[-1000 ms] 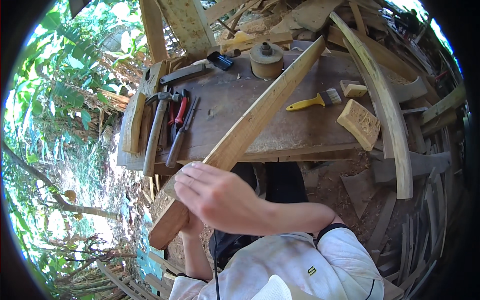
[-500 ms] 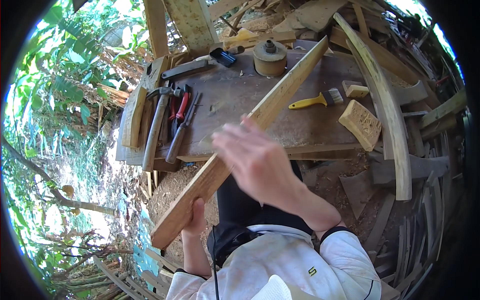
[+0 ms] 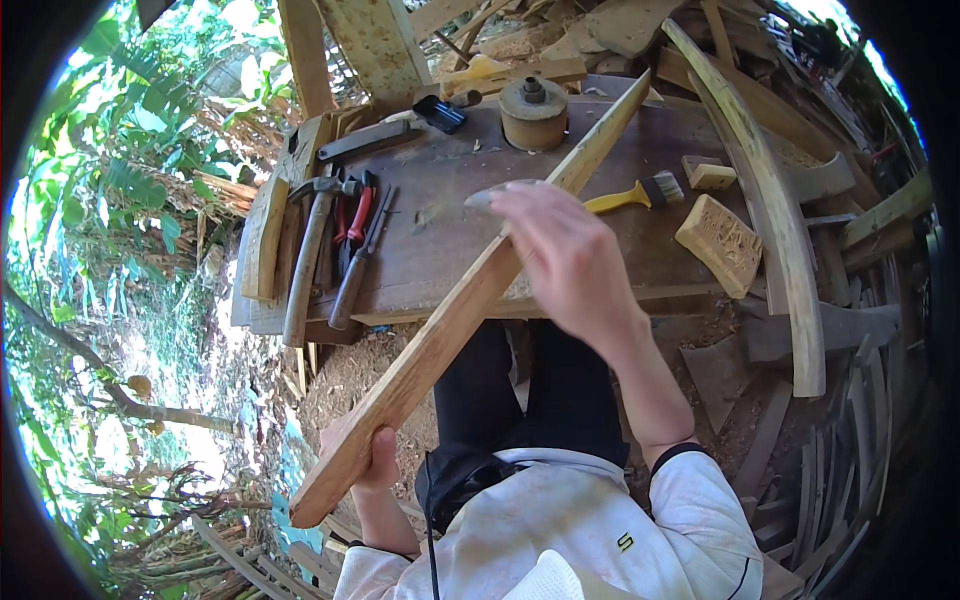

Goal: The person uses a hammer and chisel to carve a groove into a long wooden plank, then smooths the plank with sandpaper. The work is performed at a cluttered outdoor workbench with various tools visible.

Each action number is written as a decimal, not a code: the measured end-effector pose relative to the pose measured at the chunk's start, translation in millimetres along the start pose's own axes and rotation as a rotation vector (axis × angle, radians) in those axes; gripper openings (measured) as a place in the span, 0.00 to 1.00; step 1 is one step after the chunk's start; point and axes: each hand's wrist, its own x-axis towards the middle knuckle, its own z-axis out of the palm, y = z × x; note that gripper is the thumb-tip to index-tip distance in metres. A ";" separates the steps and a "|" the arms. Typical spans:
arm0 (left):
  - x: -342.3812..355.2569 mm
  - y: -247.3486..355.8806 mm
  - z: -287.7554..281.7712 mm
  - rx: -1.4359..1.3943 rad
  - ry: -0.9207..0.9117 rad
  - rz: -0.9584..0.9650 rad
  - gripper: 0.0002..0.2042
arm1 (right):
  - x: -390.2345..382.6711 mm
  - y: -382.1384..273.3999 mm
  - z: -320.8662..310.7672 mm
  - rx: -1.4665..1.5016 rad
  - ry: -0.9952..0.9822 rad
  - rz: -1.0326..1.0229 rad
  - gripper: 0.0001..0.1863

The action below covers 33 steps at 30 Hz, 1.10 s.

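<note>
A long wooden board (image 3: 425, 360) slants from my lap up across the workbench, its narrow far end over the bench. Near its lower end, my left hand (image 3: 378, 462) is closed around the board, with the thumb on the near side and the fingers mostly hidden beneath. Farther up, my right hand (image 3: 570, 250) bends over the board, closed on a thin grey piece (image 3: 484, 198) that looks like sandpaper. Only one tip of that piece shows past the fingers; the rest is covered by the hand.
On the workbench (image 3: 430, 250) lie a hammer (image 3: 312, 250), red-handled pliers (image 3: 358, 215), a pointed tool with a wooden handle (image 3: 352, 285), a yellow paintbrush (image 3: 630, 197) and a wood block (image 3: 720, 245). A round pot-like piece (image 3: 534, 115) stands behind. A curved pole (image 3: 765, 190) leans at right.
My right hand has slid up along the board, away from me and to the right. The board's lower end has dropped slightly toward me, with my left hand still around it.
</note>
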 end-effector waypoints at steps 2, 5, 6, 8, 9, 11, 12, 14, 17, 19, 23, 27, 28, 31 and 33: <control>3.3 1.7 3.5 -0.097 0.060 -0.048 0.29 | -7.7 -32.1 10.0 0.105 -0.034 -0.083 0.15; 0.1 10.0 -5.3 -0.109 0.113 -0.101 0.28 | -4.8 -49.2 0.1 0.167 -0.089 -0.068 0.17; -0.1 9.6 -10.3 -0.088 0.110 -0.084 0.28 | -1.1 -32.5 -3.2 0.136 -0.092 -0.054 0.17; 0.7 7.9 -20.8 -0.058 0.090 -0.038 0.28 | 2.3 6.3 -6.8 0.094 -0.018 0.047 0.14; 2.6 6.0 -21.8 -0.083 0.106 -0.031 0.29 | 5.0 17.1 -7.2 0.041 0.010 0.047 0.14; 6.2 3.4 -20.8 -0.161 0.155 -0.042 0.30 | 14.1 25.3 -9.9 -0.060 0.059 0.043 0.14; 6.7 3.2 -19.6 -0.186 0.195 -0.064 0.30 | 8.6 13.5 -6.5 0.000 0.036 0.003 0.14; 6.4 5.5 -17.4 -0.204 0.280 -0.124 0.31 | 3.1 -35.0 0.0 0.115 -0.011 -0.057 0.15; 5.5 3.2 -30.4 -0.197 0.231 -0.094 0.32 | 2.3 -31.8 4.5 0.252 -0.005 -0.176 0.13; 4.0 1.8 -32.9 -0.175 0.229 -0.088 0.32 | 12.6 0.5 -5.4 0.091 0.029 -0.037 0.14; 6.6 1.2 -23.0 -0.233 0.298 -0.107 0.33 | 7.9 6.4 7.6 -0.037 0.064 -0.071 0.13; 7.9 -0.8 -36.3 -0.227 0.257 -0.060 0.33 | 3.8 -33.3 0.9 0.091 0.013 -0.143 0.14; 12.5 0.1 -39.8 -0.240 0.250 -0.034 0.34 | 5.1 -10.1 0.4 0.069 0.037 -0.122 0.14; 27.1 1.9 -49.4 -0.259 0.307 0.028 0.33 | 15.3 33.0 -2.8 0.039 0.059 0.070 0.14; 32.1 0.0 -55.3 -0.245 0.346 0.070 0.32 | 18.0 38.4 -2.1 -0.046 0.095 0.078 0.14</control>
